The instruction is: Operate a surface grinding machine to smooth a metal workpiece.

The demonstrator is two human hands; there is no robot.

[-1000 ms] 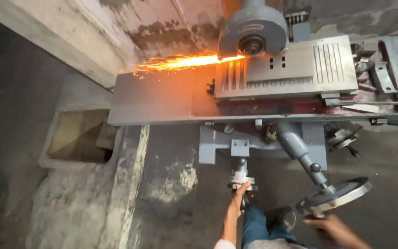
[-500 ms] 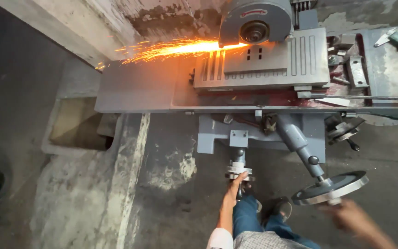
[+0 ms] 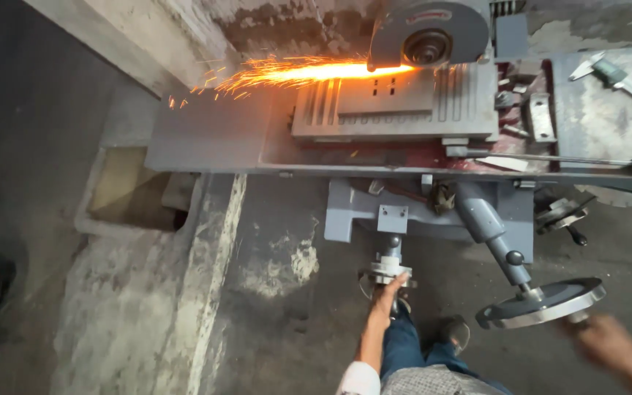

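Concrete floor (image 3: 148, 329) below; small handwheel (image 3: 388, 272), shaft running toward the grinder, is gripped by left hand (image 3: 387, 294); large handwheel (image 3: 543, 303) is met by blurred right hand (image 3: 597, 342), grip unclear.

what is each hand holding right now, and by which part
The left hand grips the small handwheel by its rim. The right hand, blurred, is at the handle on the rim of the large handwheel.

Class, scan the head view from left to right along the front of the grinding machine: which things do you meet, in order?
Floor pit → small handwheel gripped by the left hand → large handwheel → blurred right hand at its handle.
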